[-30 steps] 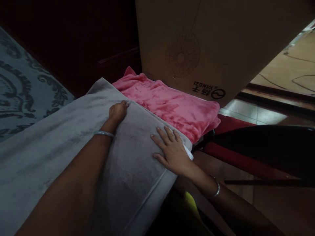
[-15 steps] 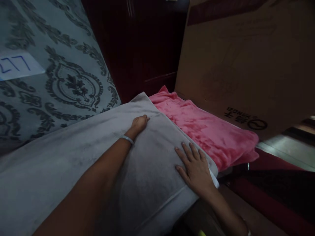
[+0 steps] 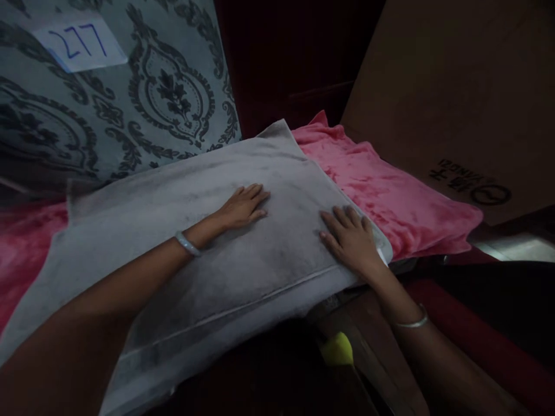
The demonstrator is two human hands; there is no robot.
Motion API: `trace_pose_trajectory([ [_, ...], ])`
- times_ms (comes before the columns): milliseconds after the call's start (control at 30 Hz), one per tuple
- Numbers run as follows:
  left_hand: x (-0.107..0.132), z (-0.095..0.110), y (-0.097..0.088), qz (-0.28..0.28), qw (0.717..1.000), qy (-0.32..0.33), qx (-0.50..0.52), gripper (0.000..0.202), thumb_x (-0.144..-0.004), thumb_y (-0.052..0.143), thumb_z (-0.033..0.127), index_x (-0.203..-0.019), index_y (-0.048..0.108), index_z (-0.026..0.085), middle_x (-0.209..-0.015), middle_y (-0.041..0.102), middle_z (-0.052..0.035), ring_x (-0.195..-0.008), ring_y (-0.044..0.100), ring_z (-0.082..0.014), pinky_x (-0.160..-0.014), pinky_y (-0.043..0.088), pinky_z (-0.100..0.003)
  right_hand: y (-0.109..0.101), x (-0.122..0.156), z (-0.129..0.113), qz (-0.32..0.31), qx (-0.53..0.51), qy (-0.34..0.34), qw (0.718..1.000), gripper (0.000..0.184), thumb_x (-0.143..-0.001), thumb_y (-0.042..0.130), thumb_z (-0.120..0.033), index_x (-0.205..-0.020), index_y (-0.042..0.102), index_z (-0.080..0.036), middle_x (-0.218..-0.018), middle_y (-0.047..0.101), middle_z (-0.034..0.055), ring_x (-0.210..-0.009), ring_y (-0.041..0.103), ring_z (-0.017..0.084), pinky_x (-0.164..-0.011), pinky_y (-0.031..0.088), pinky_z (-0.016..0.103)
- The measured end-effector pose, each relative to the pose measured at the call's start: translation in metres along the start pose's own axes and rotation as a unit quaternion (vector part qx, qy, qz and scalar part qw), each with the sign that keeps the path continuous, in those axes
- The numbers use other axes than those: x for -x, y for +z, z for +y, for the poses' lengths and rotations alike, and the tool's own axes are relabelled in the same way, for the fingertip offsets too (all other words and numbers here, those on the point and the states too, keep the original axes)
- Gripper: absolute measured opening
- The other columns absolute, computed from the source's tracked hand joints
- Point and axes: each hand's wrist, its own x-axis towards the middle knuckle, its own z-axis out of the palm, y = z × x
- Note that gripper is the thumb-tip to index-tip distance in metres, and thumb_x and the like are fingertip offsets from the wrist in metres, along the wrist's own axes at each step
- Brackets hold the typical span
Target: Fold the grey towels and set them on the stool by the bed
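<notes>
A grey cloth [image 3: 281,242] with a plush look is spread over a low surface, its far corner slightly raised. My left hand [image 3: 243,207] lies on the middle of this cloth, palm down and fingers stretched out. Near the cloth's right edge rests my right hand [image 3: 352,238], flat with the fingers spread. Neither hand holds anything. Beneath and beyond the grey cloth shows a pink plush blanket [image 3: 403,199], which also appears at the far left edge.
Patterned wallpaper [image 3: 173,98] with a paper label [image 3: 82,43] marked 277 stands behind on the left. A large cardboard box [image 3: 459,115] leans at the back right. A small yellow object [image 3: 338,349] is near the front edge, below my right hand.
My left hand has opened from a closed pinch to lying flat on the grey cloth. The right hand stays flat near the edge. The camera view has shifted, showing more pink at left.
</notes>
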Motion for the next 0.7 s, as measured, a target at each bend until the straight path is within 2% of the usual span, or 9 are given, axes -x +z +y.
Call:
trace_pose_trajectory([
  [67, 0.036, 0.018, 0.011, -0.016, 1.000, 0.010, 0.011, 0.065, -0.099, 0.046, 0.050, -0.158, 0.034, 0.023, -0.169, 0.022, -0.0134, -0.156, 0.017, -0.0346, -0.124, 0.015, -0.054, -0.003, -0.011, -0.016, -0.011, -0.023, -0.043, 0.999, 0.056, -0.104, 0.036, -0.052, -0.155, 0.043, -0.030, -0.162, 0.037, 0.0097, -0.149, 0.027, 0.040, -0.113, 0.028, 0.067],
  [133, 0.065, 0.039, 0.021, -0.008, 0.999, 0.022, 0.023, 0.063, -0.098, 0.049, 0.049, -0.157, 0.037, 0.030, -0.170, 0.021, -0.0095, -0.157, 0.011, -0.0348, -0.124, 0.012, -0.058, -0.002, -0.018, -0.029, -0.037, -0.033, -0.084, 0.995, 0.057, -0.104, 0.036, -0.052, -0.157, 0.039, -0.032, -0.165, 0.031, 0.0074, -0.151, 0.023, 0.038, -0.114, 0.026, 0.066],
  [200, 0.089, 0.057, 0.029, 0.000, 0.999, 0.034, 0.039, 0.060, -0.098, 0.050, 0.046, -0.156, 0.038, 0.035, -0.170, 0.022, -0.0055, -0.157, 0.009, -0.0331, -0.125, 0.009, -0.060, 0.003, -0.017, -0.034, -0.065, -0.021, -0.095, 0.993, 0.057, -0.104, 0.037, -0.052, -0.157, 0.038, -0.032, -0.166, 0.030, 0.0060, -0.151, 0.023, 0.038, -0.116, 0.025, 0.066],
  [300, 0.120, 0.071, 0.034, -0.011, 0.996, 0.048, 0.073, 0.059, -0.099, 0.050, 0.046, -0.156, 0.037, 0.038, -0.169, 0.024, -0.0034, -0.158, 0.010, -0.0296, -0.126, 0.009, -0.058, 0.010, -0.003, -0.024, -0.067, 0.007, -0.070, 0.995, 0.057, -0.104, 0.036, -0.054, -0.157, 0.039, -0.032, -0.165, 0.032, 0.0048, -0.150, 0.026, 0.038, -0.116, 0.026, 0.065],
  [433, 0.173, 0.071, 0.033, 0.001, 0.994, 0.057, 0.091, 0.061, -0.099, 0.049, 0.048, -0.157, 0.034, 0.039, -0.168, 0.027, -0.0029, -0.157, 0.018, -0.0252, -0.127, 0.014, -0.053, 0.011, 0.018, -0.005, -0.034, 0.028, -0.035, 0.998, 0.057, -0.104, 0.032, -0.054, -0.156, 0.041, -0.032, -0.163, 0.036, 0.0059, -0.149, 0.030, 0.037, -0.115, 0.028, 0.065],
  [500, 0.209, 0.064, 0.034, 0.018, 0.996, 0.021, 0.081, 0.060, -0.099, 0.047, 0.048, -0.157, 0.035, 0.038, -0.167, 0.029, -0.0034, -0.156, 0.021, -0.0248, -0.126, 0.019, -0.052, 0.010, 0.022, -0.001, -0.034, 0.031, -0.025, 0.999, 0.057, -0.104, 0.030, -0.053, -0.155, 0.043, -0.030, -0.162, 0.037, 0.0071, -0.148, 0.031, 0.038, -0.114, 0.029, 0.066],
  [567, 0.250, 0.054, 0.037, 0.044, 0.996, -0.058, 0.059, 0.060, -0.098, 0.047, 0.048, -0.156, 0.038, 0.034, -0.167, 0.029, -0.0062, -0.155, 0.024, -0.0272, -0.125, 0.022, -0.055, 0.007, 0.020, -0.005, -0.037, 0.029, -0.009, 0.999, 0.057, -0.104, 0.030, -0.053, -0.153, 0.046, -0.028, -0.160, 0.040, 0.0096, -0.147, 0.032, 0.040, -0.112, 0.031, 0.068],
  [633, 0.293, 0.044, 0.043, 0.074, 0.985, -0.153, 0.036, 0.061, -0.096, 0.049, 0.050, -0.154, 0.042, 0.030, -0.166, 0.030, -0.0095, -0.153, 0.028, -0.0308, -0.123, 0.026, -0.058, 0.004, 0.017, -0.014, -0.020, 0.014, -0.003, 1.000, 0.058, -0.104, 0.030, -0.052, -0.151, 0.050, -0.024, -0.158, 0.042, 0.0131, -0.146, 0.033, 0.041, -0.110, 0.033, 0.069],
  [700, 0.331, 0.039, 0.048, 0.101, 0.970, -0.221, 0.025, 0.061, -0.095, 0.050, 0.051, -0.151, 0.047, 0.026, -0.164, 0.034, -0.0124, -0.150, 0.034, -0.0324, -0.121, 0.032, -0.057, 0.002, 0.013, -0.030, 0.015, -0.031, -0.036, 0.999, 0.058, -0.104, 0.030, -0.050, -0.148, 0.053, -0.020, -0.157, 0.042, 0.0158, -0.147, 0.033, 0.040, -0.111, 0.035, 0.067],
])
